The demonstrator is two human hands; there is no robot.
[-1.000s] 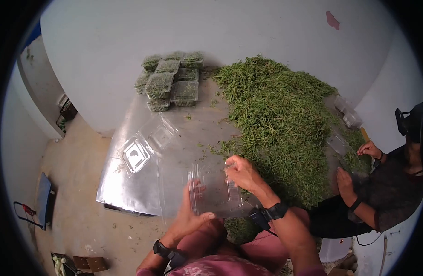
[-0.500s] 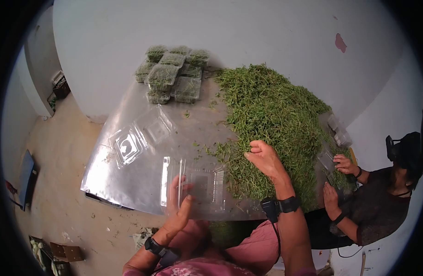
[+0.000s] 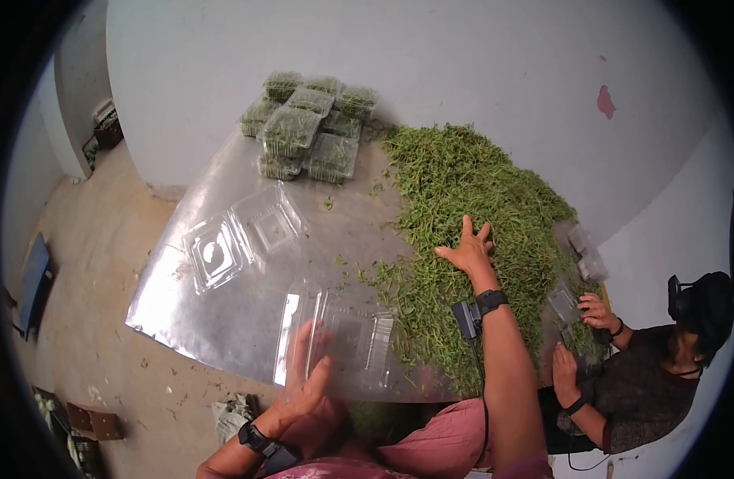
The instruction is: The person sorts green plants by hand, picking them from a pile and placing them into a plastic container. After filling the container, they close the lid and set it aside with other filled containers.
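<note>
An open clear plastic clamshell container [image 3: 365,339] stands at the near edge of the metal table, and no greens show inside it. My left hand [image 3: 307,385] grips its raised lid, thumb on the near side and fingers seen blurred through the plastic. My right hand [image 3: 471,254] reaches over the big heap of green leafy stems [image 3: 495,180], fingers spread and holding nothing. A second open clamshell container [image 3: 273,227] lies flat on the table, farther off to the left.
Clamshell boxes filled with greens [image 3: 293,132] are stacked at the back against the wall. At the right a co-worker [image 3: 638,391] has both hands by another clear container [image 3: 563,305]. More clear containers [image 3: 584,249] stand at the heap's right side. The metal table [image 3: 223,319] ends in a corner at left.
My right hand has moved forward over the heap, and its curled fingers have spread apart. My left hand keeps its hold on the container's lid. The whole view has shifted slightly.
</note>
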